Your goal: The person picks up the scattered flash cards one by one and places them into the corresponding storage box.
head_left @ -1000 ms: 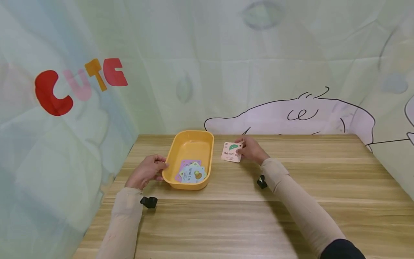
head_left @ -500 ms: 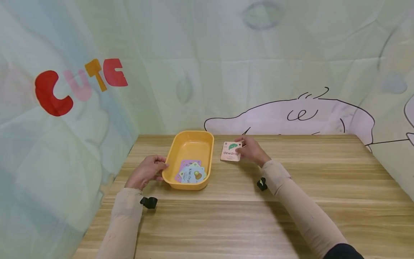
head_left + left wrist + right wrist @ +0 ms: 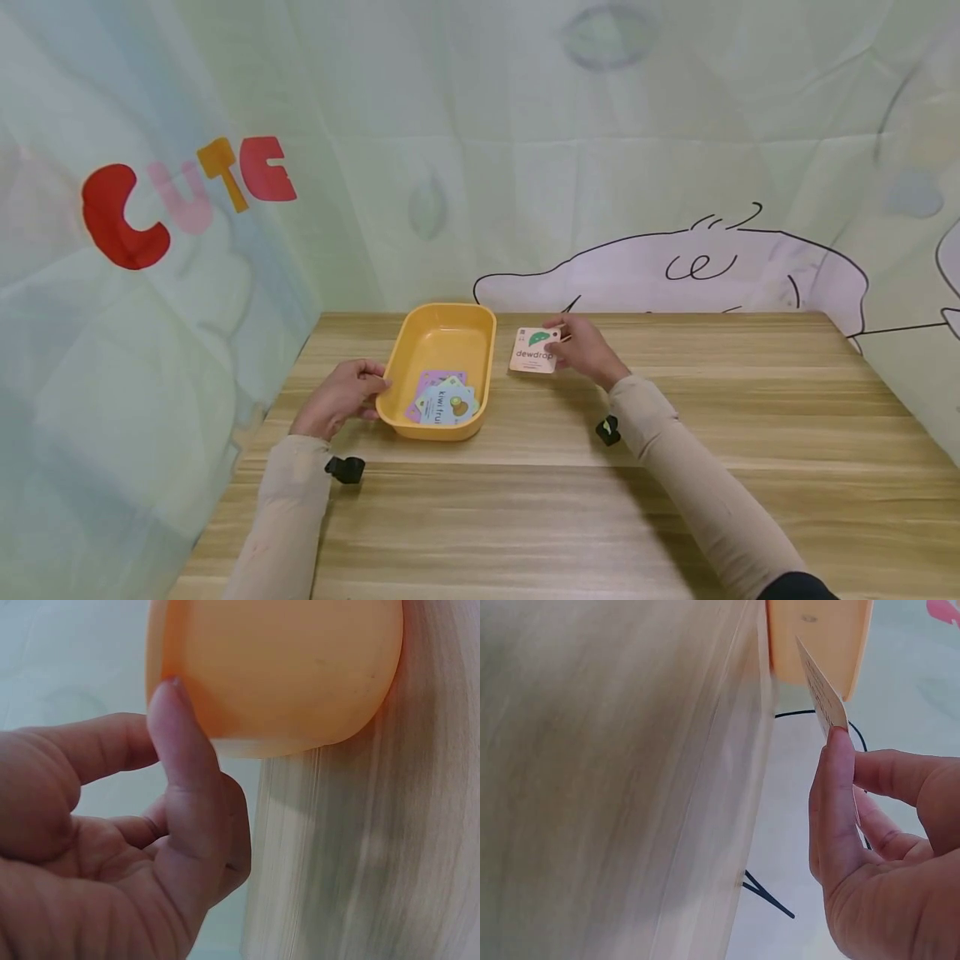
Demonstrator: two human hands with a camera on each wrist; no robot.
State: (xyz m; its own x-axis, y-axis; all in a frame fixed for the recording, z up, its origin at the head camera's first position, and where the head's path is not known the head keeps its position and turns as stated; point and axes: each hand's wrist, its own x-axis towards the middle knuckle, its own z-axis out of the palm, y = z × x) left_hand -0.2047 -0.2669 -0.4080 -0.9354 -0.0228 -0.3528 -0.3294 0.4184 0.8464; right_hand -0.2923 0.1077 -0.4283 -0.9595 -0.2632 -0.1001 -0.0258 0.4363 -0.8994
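Note:
In the head view, a yellow plastic tray (image 3: 401, 350) stands left of centre near the table's back edge. My left hand (image 3: 341, 398) pinches its left side near the front corner; the left wrist view has finger and thumb (image 3: 174, 712) at the tray wall (image 3: 285, 667). Inside the tray's front end lie overlapping cards, a blue "kiwi fruit" card (image 3: 442, 405) on top of a purple card (image 3: 413, 412). Right of the tray, my right hand (image 3: 588, 350) pinches a pale pink "dewdrop" card (image 3: 532, 364) with a green leaf picture, face up, by its right edge. The right wrist view sees this card (image 3: 823, 690) edge-on.
The wood-grain table (image 3: 570, 517) extends to the front and right. Behind and to the left hangs a printed cloth (image 3: 375, 167) with "CUTE" lettering and a cartoon outline. Small black devices (image 3: 346, 469) are strapped at both wrists.
The "dewdrop" card, in my right hand, has shifted slightly left towards the tray. My left hand and the tray stay where they were.

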